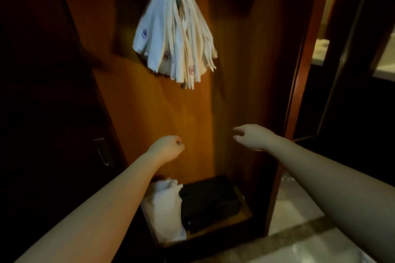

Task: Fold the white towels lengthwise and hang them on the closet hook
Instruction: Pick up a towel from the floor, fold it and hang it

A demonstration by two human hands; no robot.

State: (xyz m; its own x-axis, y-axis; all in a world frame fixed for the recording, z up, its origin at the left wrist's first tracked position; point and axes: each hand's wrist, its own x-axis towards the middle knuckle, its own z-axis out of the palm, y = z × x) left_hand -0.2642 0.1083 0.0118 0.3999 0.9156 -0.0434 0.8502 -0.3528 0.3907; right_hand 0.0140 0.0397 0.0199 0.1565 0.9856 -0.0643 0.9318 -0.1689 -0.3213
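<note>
Several folded white towels (174, 34) hang in a bunch from a hook high on the closet's wooden back panel; the hook itself is hidden under them. Some carry small red or blue marks. A loose pile of white towels (165, 205) lies on the closet floor at lower left. My left hand (167, 148) is held out well below the hanging bunch, its fingers curled into a fist with nothing in it. My right hand (249, 136) reaches forward beside it, fingers loosely bent and apart, holding nothing. Both hands hover above the floor pile, touching neither bunch nor pile.
A black box (208, 200) sits on the closet floor to the right of the pile. A dark closet door with a metal handle (102, 151) stands at the left. The closet's right side panel (303, 60) borders a pale tiled floor (299, 215).
</note>
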